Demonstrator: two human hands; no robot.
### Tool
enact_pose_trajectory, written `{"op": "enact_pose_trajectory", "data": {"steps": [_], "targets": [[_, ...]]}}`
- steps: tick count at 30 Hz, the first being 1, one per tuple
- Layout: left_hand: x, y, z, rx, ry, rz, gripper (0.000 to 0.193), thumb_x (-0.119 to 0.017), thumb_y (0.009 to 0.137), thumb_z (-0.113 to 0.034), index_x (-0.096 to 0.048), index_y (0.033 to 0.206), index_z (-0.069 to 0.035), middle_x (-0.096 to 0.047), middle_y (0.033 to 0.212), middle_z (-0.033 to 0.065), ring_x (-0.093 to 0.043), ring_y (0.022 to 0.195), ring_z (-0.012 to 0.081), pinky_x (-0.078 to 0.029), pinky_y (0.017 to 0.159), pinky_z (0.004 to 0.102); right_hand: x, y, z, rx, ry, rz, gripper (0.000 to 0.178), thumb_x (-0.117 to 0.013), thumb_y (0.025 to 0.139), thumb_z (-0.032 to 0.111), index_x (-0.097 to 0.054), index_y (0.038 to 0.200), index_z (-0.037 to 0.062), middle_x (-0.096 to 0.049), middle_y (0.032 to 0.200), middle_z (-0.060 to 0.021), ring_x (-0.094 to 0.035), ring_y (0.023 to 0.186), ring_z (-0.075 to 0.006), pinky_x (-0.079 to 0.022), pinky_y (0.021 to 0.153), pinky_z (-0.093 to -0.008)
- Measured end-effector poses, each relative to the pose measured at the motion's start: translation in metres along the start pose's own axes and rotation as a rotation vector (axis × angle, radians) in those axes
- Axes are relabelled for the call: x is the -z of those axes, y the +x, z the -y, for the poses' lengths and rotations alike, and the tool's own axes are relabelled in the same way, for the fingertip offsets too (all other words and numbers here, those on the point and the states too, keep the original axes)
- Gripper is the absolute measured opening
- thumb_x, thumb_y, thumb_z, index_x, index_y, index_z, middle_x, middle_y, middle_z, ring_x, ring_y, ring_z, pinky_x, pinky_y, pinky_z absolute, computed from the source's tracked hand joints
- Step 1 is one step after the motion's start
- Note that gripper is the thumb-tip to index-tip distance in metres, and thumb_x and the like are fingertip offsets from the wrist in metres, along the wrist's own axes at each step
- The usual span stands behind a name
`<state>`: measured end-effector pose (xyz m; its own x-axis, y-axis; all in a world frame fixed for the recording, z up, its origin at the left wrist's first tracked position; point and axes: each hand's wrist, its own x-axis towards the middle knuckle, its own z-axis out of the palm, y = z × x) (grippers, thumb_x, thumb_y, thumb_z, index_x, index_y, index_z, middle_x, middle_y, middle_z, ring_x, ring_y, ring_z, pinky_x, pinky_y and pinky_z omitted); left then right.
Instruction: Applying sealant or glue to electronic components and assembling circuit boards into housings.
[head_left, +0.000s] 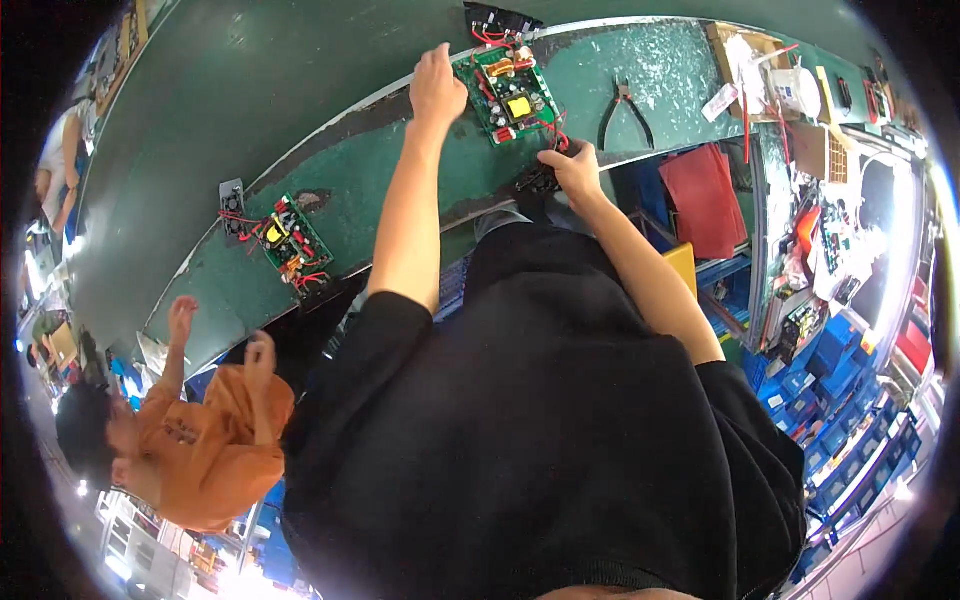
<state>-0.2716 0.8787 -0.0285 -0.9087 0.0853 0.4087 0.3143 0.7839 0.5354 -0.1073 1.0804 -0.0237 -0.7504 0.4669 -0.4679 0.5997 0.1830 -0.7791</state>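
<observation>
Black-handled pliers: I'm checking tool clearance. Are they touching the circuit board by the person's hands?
Apart. The head view plainly shows a strip of green workbench between the black-handled pliers and the circuit board.

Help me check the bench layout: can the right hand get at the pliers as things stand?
Probably yes: the pliers lie near the right hand with nothing visible between, though that hand is at the red wires.
</observation>
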Motion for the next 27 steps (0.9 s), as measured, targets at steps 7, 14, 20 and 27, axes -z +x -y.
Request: {"op": "enact_pose_trajectory", "data": {"steps": [7,14,20,27], "targets": [[-0.02,0.014,0.011,-0.012,-0.071,0.342,0.028,-0.051,0.071,-0.001,-0.064,0.095,-0.007,-0.059,0.098,0.014,-0.058,0.09,0.0331,-0.047,0.08,0.0421,0.025,0.017,-0.008,-0.063,0.136,-0.092,0.059,-0.072,0.064,0.009,-0.046,0.113,-0.0098,-0.06,0.089,-0.0115,-0.058,0.077,-0.0166,-0.048,0.07,-0.028],[-0.003,0.006,0.012,0.095,0.092,0.427,0.022,-0.055,0.072,-0.003,-0.063,0.092,-0.007,-0.058,0.099,0.0134,-0.057,0.092,0.0318,-0.049,0.077,0.042,0.035,0.03,0.012,-0.135,0.33,0.043,0.033,-0.068,0.068,0.005,-0.057,0.097,-0.0041,-0.061,0.082,-0.0066,-0.058,0.072,-0.015,-0.046,0.066,-0.0278],[0.003,-0.018,-0.015,0.152,0.295,0.413,0.02,-0.058,0.071,-0.004,-0.058,0.09,0.003,-0.055,0.098,0.0203,-0.057,0.091,0.0364,-0.05,0.077,0.0419,0.048,0.06,0.02,0.12,0.041,0.0,0.046,-0.072,0.061,0.016,-0.06,0.1,-0.003,-0.066,0.093,-0.0142,-0.064,0.085,-0.0221,-0.048,0.079,-0.0317],[0.009,-0.058,-0.034,0.259,0.267,0.495,0.016,-0.06,0.069,-0.005,-0.056,0.082,0.003,-0.055,0.093,0.0205,-0.056,0.087,0.0374,-0.049,0.075,0.0445,0.074,0.095,0.041,0.294,-0.253,0.096,0.059,-0.068,0.063,0.03,-0.055,0.109,-0.0034,-0.063,0.102,-0.0218,-0.06,0.097,-0.0328,-0.045,0.086,-0.0379]]}}
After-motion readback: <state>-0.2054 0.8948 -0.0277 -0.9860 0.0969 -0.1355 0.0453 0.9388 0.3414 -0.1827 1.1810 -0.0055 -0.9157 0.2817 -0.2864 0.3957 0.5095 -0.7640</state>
